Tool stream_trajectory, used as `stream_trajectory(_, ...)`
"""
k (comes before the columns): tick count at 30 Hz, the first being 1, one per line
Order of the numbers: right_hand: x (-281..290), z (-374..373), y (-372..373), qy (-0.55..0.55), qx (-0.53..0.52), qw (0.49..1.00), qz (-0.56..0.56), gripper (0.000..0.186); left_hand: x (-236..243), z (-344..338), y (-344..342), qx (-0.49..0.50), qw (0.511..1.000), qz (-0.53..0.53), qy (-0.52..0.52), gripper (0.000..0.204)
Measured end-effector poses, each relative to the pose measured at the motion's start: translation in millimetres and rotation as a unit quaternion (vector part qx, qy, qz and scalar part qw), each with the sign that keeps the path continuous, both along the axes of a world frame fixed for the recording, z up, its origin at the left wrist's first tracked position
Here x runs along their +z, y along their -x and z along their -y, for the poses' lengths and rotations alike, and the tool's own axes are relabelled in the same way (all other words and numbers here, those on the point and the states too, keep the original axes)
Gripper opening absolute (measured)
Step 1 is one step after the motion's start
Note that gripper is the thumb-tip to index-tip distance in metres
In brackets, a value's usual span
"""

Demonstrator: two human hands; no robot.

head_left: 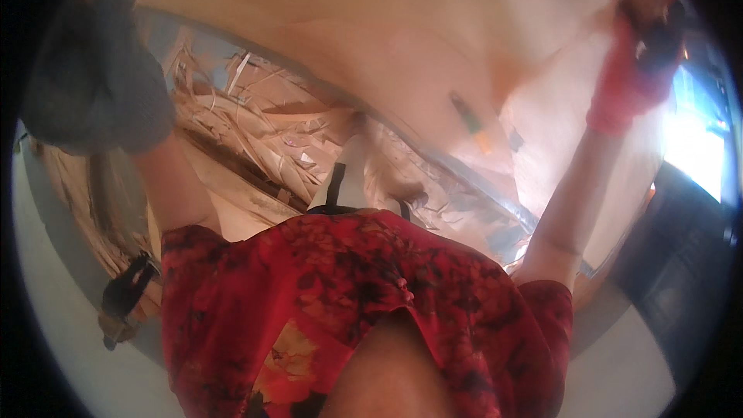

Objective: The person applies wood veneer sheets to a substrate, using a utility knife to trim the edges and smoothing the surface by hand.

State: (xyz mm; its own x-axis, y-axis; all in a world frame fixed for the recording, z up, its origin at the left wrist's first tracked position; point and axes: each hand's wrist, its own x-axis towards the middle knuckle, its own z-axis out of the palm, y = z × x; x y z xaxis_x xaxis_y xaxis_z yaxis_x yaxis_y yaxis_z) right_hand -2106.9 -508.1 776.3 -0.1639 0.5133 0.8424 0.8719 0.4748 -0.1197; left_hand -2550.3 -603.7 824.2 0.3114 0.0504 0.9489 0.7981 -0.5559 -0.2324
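Note:
A large, thin tan sheet point(371, 23) spreads across the far side in front of me; I cannot tell whether it is paper or veneer. My left hand point(104, 70), in a grey glove, is raised at the far left beside the sheet's edge, its fingers blurred. At the far right is my right hand point(635, 70), in a red glove with dark patches over the fingers, near the sheet's right side. Motion smears its fingers, and whether it grips anything does not show. A small knife-like tool point(470, 120) with a green and yellow handle lies on the sheet.
Torn tan strips and scraps point(240, 131) are heaped below the sheet's near edge, around my feet. A dark clamp-like object point(128, 286) is at the lower left. Bright light enters at the right, above a dark panel point(681, 263).

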Motion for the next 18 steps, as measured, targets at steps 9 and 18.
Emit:
stream_trajectory(9, 62, 249, -308, -0.194, -0.122, 0.942, -0.244, 0.038, 49, 142, -235, -0.082, 0.982, -0.011, 0.168, 0.025)
stream_trajectory(18, 66, 605, -567, -0.212, -0.186, 0.862, -0.421, 0.046, 32, 253, -592, -0.327, 0.877, 0.069, 0.345, 0.043)
